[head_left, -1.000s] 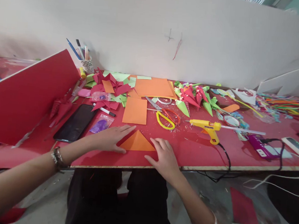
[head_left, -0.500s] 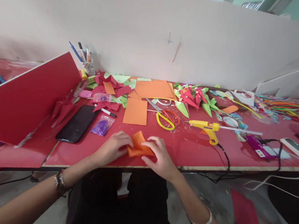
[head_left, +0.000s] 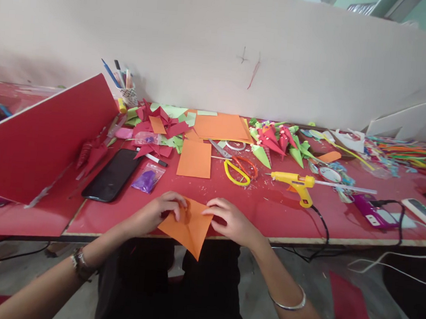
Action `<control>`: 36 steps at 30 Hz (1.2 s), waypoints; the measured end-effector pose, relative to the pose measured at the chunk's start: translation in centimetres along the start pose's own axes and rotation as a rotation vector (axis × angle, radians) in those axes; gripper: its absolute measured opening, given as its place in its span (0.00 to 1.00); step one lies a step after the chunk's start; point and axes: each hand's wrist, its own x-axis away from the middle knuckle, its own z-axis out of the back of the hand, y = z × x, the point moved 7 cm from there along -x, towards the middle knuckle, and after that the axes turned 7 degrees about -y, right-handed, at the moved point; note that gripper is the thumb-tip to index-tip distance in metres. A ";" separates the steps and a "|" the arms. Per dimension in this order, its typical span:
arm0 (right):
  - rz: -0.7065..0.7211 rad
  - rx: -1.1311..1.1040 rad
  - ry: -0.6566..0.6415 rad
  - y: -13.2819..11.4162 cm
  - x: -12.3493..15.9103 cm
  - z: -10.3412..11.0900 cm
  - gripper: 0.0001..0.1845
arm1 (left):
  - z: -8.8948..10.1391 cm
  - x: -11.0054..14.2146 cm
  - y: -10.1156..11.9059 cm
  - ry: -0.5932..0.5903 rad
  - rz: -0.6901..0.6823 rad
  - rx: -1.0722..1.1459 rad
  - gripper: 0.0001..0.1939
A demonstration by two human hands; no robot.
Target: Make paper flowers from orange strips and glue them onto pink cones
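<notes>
A creased sheet of orange paper [head_left: 192, 226] is spread between my hands at the table's front edge, one pointed corner hanging toward my lap. My left hand [head_left: 161, 213] grips its left side, fingers curled over the top face. On the opposite side, my right hand [head_left: 232, 221] pinches the paper's right edge between thumb and fingertips. Just beyond lies a flat orange paper rectangle [head_left: 194, 159]. Scissors [head_left: 239, 169] with yellow and red handles rest to the right of it. A small bag of purple material [head_left: 147, 179] sits beyond my left hand.
A yellow glue gun [head_left: 294, 183] with its cord lies at right, near a purple power box [head_left: 374, 211]. A black phone [head_left: 111, 176] and a leaning red board [head_left: 48, 136] are at left. Folded red and green paper cones [head_left: 273, 139] are heaped at the back.
The orange paper was folded up compactly between my hands; now it is opened out wider, with a corner pointing down toward me. My hands have moved slightly apart.
</notes>
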 end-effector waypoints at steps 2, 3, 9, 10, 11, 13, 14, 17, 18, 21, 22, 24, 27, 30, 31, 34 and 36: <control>0.004 -0.095 0.041 0.0 -0.2 0.0 0.07 | 0.4 0.0 -0.1 0.045 0.016 0.037 0.07; -0.003 -0.141 0.081 0.1 -0.3 0.1 0.06 | 0.6 0.0 0.0 0.081 0.026 0.046 0.05; -0.115 -0.331 0.438 1.7 -0.1 0.9 0.05 | 1.4 0.0 1.1 0.060 0.075 0.009 0.13; -0.133 -0.365 0.475 2.0 0.0 0.8 0.05 | 1.4 0.0 1.1 0.053 0.083 0.015 0.13; -0.149 -0.402 0.503 2.3 0.1 0.8 0.05 | 1.5 0.1 0.9 0.059 0.099 0.033 0.12; -0.175 -0.476 0.546 2.9 0.3 0.5 0.05 | 1.5 0.2 0.1 0.097 0.154 0.089 0.10; -0.188 -0.512 0.564 3.1 0.3 0.5 0.05 | 1.5 0.2 -0.5 0.124 0.183 0.120 0.11; -0.216 -0.617 0.618 3.6 0.3 0.2 0.06 | 1.3 0.3 -1.9 0.211 0.266 0.231 0.12; -0.221 -0.651 0.634 3.7 0.3 0.2 0.07 | 1.2 0.2 -2.2 0.229 0.283 0.275 0.12; -0.222 -0.746 0.686 3.6 0.1 0.2 0.08 | 1.1 -0.1 -2.1 0.266 0.282 0.365 0.12; -0.219 -0.767 0.700 3.5 0.0 0.3 0.08 | 1.1 -0.2 -1.9 0.274 0.276 0.376 0.11; -0.208 -0.790 0.725 3.2 -0.2 0.7 0.09 | 1.2 -0.5 -1.6 0.271 0.278 0.397 0.11; -0.195 -0.831 0.765 3.0 -0.5 1.6 0.09 | 1.9 -1.0 -1.3 0.305 0.272 0.416 0.10; -0.185 -0.969 0.663 3.1 -2.0 2.1 0.19 | 3.8 -1.5 -0.7 0.467 0.194 0.361 0.10; -0.184 -1.007 0.595 3.2 -2.6 2.0 0.19 | 4.4 -1.7 -0.6 0.506 0.171 0.341 0.11; -0.195 -0.991 0.454 3.5 -4.3 2.4 0.09 | 5.4 -2.8 -0.5 0.525 0.142 0.360 0.10; -0.206 -0.955 0.463 4.0 -5.2 2.9 0.07 | 5.9 -3.5 -0.9 0.560 0.125 0.472 0.10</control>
